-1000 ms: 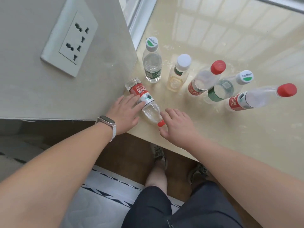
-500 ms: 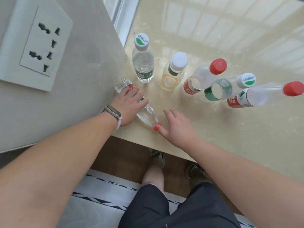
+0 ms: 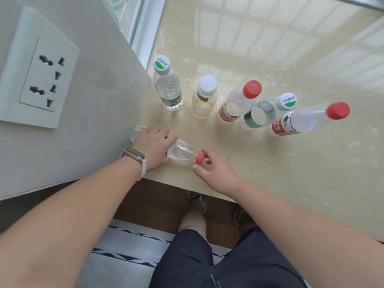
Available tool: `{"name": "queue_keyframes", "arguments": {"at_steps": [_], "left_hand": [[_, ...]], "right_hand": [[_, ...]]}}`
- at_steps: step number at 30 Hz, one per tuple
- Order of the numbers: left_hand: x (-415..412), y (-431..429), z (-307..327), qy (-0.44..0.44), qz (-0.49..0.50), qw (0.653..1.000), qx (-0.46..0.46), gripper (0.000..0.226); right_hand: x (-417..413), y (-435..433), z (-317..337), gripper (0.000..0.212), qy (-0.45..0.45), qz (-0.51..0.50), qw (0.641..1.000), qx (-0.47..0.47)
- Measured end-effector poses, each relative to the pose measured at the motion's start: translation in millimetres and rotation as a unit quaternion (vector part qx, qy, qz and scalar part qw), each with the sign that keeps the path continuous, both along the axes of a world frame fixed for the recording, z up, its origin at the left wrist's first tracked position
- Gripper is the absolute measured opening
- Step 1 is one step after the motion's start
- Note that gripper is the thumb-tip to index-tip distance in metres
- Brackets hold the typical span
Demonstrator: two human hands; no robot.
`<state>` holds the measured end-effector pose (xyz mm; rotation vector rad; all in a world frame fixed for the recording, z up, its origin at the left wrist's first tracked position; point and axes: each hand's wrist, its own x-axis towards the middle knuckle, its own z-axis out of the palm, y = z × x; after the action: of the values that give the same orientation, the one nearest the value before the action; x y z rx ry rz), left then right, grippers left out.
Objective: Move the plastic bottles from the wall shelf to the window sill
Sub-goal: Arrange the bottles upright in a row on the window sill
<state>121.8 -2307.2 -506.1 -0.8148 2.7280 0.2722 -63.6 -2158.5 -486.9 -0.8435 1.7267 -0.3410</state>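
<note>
Head view, one item per entry. Window sill [image 3: 270, 173]: glossy beige stone, and it carried every bottle you could see. Lying bottle [image 3: 182, 151]: clear plastic, on its side near the sill's front edge, with its red cap [image 3: 200, 158] pointing right and its base against the wall corner. Your left hand [image 3: 152, 148] lay across its middle with the fingers curved over the label and the thumb stretched toward the neck. Your right hand [image 3: 218, 173] sat just beside the cap, thumb and fingers loosely spread round it; contact could not be told. Standing in a row behind, left to right: first Cestbon bottle [image 3: 167, 88], white-capped bottle [image 3: 204, 98] of yellowish liquid, near red-capped bottle [image 3: 239, 102], second Cestbon bottle [image 3: 264, 113], far red-capped bottle [image 3: 307, 120]. Wall socket [image 3: 37, 80]: white, on the wall at left. Wristband [image 3: 136, 157]: on your left wrist.
</note>
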Motion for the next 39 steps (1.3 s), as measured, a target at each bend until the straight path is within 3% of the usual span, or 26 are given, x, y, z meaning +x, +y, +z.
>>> {"name": "queue_keyframes", "arguments": {"at_steps": [7, 15, 19, 22, 25, 29, 35, 39], "left_hand": [[14.9, 31.9, 28.9, 0.092, 0.188, 0.976, 0.066, 0.064], [-5.5, 59.3, 81.8, 0.127, 0.301, 0.933, 0.149, 0.057], [-18.8, 63.9, 102.0, 0.191, 0.368, 0.882, 0.222, 0.057], [-30.6, 72.6, 111.6, 0.255, 0.411, 0.831, 0.276, 0.057], [-49.6, 84.7, 121.6, 0.299, 0.415, 0.801, 0.313, 0.051], [-80.1, 102.6, 126.1, 0.313, 0.403, 0.787, 0.347, 0.049], [-132.1, 138.5, 125.7, 0.31, 0.38, 0.785, 0.38, 0.05], [-169.2, 159.3, 128.4, 0.294, 0.342, 0.804, 0.387, 0.052]], "right_hand": [[-5.0, 3.3, 21.9, 0.068, -0.076, -0.06, 0.995, -0.001], [-4.2, -3.0, 50.2, 0.07, -0.131, -0.056, 0.99, -0.008], [-12.7, 1.0, 63.9, 0.049, -0.154, -0.09, 0.984, -0.008], [-20.5, 9.0, 72.8, 0.058, -0.165, -0.121, 0.979, -0.01], [-32.3, 17.3, 79.4, 0.065, -0.181, -0.148, 0.972, -0.021], [-55.1, 36.5, 85.1, 0.044, -0.21, -0.196, 0.958, -0.024], [-99.8, 84.7, 82.3, 0.021, -0.227, -0.269, 0.936, -0.023], [-134.1, 111.1, 85.7, 0.017, -0.23, -0.306, 0.923, -0.031]]}}
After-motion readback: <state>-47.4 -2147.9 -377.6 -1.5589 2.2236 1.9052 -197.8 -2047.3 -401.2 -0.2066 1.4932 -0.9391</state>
